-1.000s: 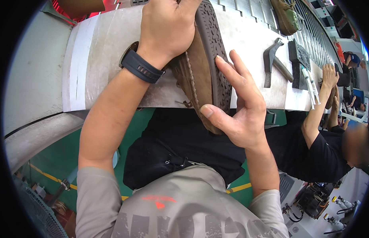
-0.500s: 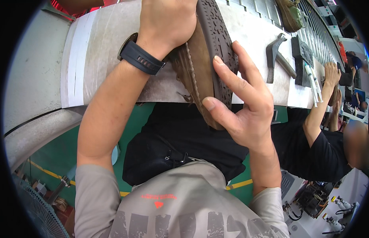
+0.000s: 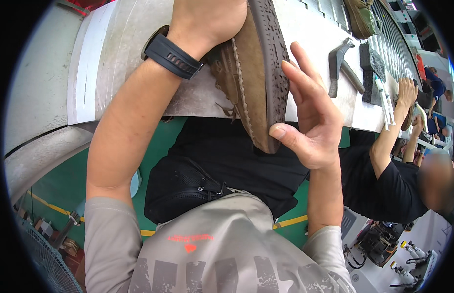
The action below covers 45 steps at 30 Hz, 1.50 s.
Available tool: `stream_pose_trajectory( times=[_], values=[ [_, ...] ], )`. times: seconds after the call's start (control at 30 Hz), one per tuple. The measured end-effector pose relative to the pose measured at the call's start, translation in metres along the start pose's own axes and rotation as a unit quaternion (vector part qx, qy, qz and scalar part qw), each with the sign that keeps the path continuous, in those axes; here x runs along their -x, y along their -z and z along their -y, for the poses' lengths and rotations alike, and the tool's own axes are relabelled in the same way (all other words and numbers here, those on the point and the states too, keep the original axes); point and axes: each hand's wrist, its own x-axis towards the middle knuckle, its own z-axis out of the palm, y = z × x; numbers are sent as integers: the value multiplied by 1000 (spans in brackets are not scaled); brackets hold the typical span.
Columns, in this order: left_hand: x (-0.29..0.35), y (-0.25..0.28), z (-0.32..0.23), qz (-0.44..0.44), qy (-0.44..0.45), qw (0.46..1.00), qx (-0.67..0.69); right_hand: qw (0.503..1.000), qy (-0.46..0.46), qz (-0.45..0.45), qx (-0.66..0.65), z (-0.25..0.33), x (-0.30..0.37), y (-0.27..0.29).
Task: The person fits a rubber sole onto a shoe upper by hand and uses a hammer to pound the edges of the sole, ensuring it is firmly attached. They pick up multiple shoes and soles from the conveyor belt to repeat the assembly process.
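Observation:
A brown shoe point(image 3: 251, 78) with a dark treaded sole is held on its side over the table's near edge, its stitched upper facing left and laces hanging. My left hand point(image 3: 210, 22), with a black watch on the wrist, grips its far end; those fingers are partly hidden behind the shoe. My right hand point(image 3: 312, 107) is open beside the sole, fingers spread and raised. Its thumb is at or just off the sole's edge near the toe; I cannot tell whether it touches.
On the table point(image 3: 310, 44) to the right lie a hammer point(image 3: 341, 63), dark blocks point(image 3: 371, 73) and white tubes point(image 3: 384, 102). Another shoe point(image 3: 359, 19) rests on the roller conveyor beyond. A co-worker point(image 3: 388, 180) stands close on my right. A fan point(image 3: 46, 259) is at lower left.
My right hand has drawn away from the shoe to the right, its fingers lifting off the sole. The shoe has turned slightly, showing more of its upper. My left hand keeps its grip.

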Motion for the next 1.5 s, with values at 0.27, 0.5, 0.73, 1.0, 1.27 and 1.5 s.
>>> stream_pose_trajectory(
  times=[0.27,0.5,0.73,1.0,1.27,1.5],
  values=[
    [1,3,-3,9,24,1000,7,996,-50,-72,-18,2,-6,-12],
    [4,1,-8,-18,1,1000,5,989,-69,-129,36,6,-23,-18],
    [-15,7,-18,3,-11,998,67,982,-33,-139,123,31,-77,-12],
    [-34,63,-73,118,-387,912,-70,963,140,-158,166,77,-77,-7],
    [-13,66,-86,106,-420,895,-112,969,186,-150,68,99,-84,0],
    [-10,59,-92,49,-457,877,-137,915,337,-176,134,87,-92,1]
  ],
)
